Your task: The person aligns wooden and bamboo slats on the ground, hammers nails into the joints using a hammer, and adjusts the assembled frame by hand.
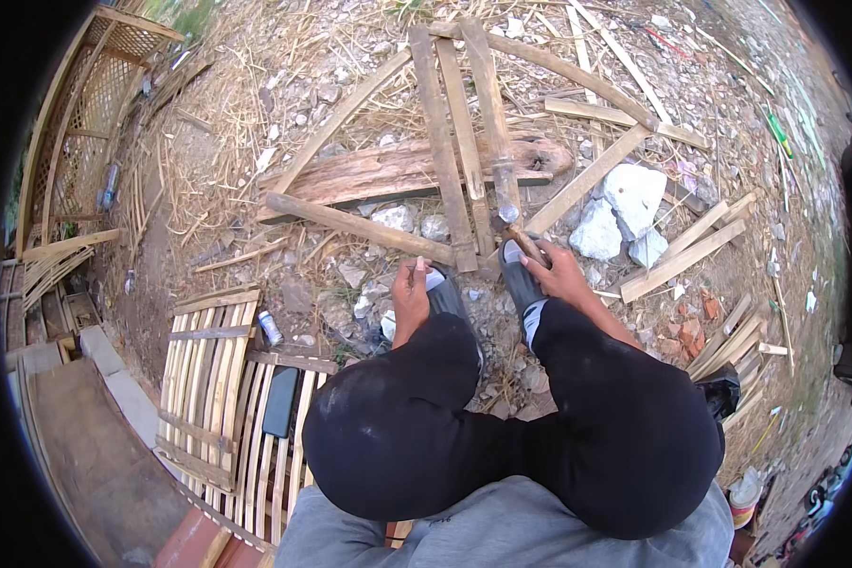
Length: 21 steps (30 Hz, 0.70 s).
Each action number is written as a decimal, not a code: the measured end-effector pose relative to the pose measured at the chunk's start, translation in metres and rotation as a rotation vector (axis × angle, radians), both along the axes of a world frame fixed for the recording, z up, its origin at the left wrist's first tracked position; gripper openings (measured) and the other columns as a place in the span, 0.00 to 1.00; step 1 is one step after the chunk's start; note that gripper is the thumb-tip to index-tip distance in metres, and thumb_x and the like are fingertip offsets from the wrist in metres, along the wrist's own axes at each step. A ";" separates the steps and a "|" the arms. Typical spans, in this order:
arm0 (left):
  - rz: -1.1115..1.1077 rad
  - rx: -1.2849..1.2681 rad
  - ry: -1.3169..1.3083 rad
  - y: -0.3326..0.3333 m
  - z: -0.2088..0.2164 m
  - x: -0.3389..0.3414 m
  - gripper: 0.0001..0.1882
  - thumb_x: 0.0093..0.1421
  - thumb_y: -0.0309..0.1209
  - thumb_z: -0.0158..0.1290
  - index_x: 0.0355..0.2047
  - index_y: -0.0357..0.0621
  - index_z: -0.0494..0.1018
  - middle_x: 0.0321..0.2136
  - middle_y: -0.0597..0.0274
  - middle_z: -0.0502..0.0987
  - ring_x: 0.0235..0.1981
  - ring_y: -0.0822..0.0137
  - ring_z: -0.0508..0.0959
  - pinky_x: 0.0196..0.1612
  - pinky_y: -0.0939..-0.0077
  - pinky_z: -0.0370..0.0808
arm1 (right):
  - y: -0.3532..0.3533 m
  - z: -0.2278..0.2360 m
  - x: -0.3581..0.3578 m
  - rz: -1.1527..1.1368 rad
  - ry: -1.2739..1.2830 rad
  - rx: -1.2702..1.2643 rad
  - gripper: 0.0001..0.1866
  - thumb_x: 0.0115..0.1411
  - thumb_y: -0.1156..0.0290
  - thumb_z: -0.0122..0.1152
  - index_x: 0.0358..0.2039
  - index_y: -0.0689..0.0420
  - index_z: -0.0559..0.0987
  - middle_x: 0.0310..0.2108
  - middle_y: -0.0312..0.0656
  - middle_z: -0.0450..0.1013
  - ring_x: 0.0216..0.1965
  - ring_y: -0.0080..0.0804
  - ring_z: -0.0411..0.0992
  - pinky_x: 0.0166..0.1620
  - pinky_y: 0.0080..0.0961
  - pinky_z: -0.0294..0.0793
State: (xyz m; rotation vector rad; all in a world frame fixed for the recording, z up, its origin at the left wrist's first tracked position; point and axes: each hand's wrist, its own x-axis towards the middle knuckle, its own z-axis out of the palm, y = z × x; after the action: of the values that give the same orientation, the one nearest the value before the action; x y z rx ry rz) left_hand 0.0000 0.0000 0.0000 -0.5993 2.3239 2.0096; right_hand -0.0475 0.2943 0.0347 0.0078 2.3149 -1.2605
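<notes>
My right hand [560, 276] is closed round the wooden handle of a hammer [527, 246], whose dark head is near the lower end of an upright plank [502, 161]. The left hand [411, 298] is closed beside my left shoe, its fingers pinched; what they hold, if anything, is too small to make out. Ahead of both hands lies a wooden frame of several planks, with a slanting bar [360, 227] at its near left and another [592, 178] on the right. A thick weathered beam [388, 172] lies beneath its planks.
White stone chunks [625, 204] and loose slats [682, 260] lie to the right. At the left are slatted wooden panels [208, 379], with a dark phone [280, 401] on one and a small can [270, 328] beside them. A lattice panel [90, 114] stands far left; straw and rubble cover the ground.
</notes>
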 end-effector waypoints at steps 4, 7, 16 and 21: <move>0.012 0.077 0.115 -0.004 0.009 0.009 0.15 0.73 0.36 0.45 0.39 0.35 0.74 0.33 0.61 0.77 0.37 0.72 0.75 0.44 0.74 0.71 | 0.030 -0.016 0.027 -0.310 0.124 0.002 0.26 0.59 0.58 0.68 0.51 0.63 0.77 0.33 0.55 0.80 0.34 0.43 0.80 0.40 0.37 0.76; 0.058 -0.035 0.171 -0.053 0.007 0.041 0.16 0.73 0.37 0.45 0.38 0.36 0.75 0.33 0.60 0.78 0.35 0.71 0.75 0.43 0.75 0.72 | 0.034 -0.012 0.059 -0.392 0.170 -0.015 0.25 0.59 0.61 0.67 0.50 0.65 0.75 0.30 0.52 0.80 0.32 0.33 0.80 0.36 0.33 0.77; 0.148 -0.009 0.085 -0.076 -0.005 0.085 0.16 0.72 0.36 0.45 0.36 0.36 0.74 0.32 0.55 0.79 0.35 0.63 0.77 0.41 0.67 0.73 | 0.130 -0.023 0.197 -0.770 -0.090 0.194 0.25 0.61 0.57 0.65 0.51 0.62 0.74 0.32 0.49 0.79 0.32 0.31 0.79 0.36 0.32 0.78; 0.149 -0.024 0.065 -0.086 0.005 0.105 0.15 0.72 0.36 0.45 0.36 0.36 0.74 0.32 0.55 0.78 0.35 0.62 0.77 0.41 0.67 0.72 | 0.146 -0.029 0.256 -0.874 -0.199 0.243 0.25 0.61 0.57 0.65 0.51 0.62 0.74 0.33 0.49 0.79 0.32 0.31 0.78 0.36 0.32 0.78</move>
State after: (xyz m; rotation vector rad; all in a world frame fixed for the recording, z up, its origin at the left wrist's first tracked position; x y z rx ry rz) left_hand 0.1049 -0.0855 0.0051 -0.7408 2.4113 2.0951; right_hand 0.2085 0.4405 0.0055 1.2778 2.3195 -1.2335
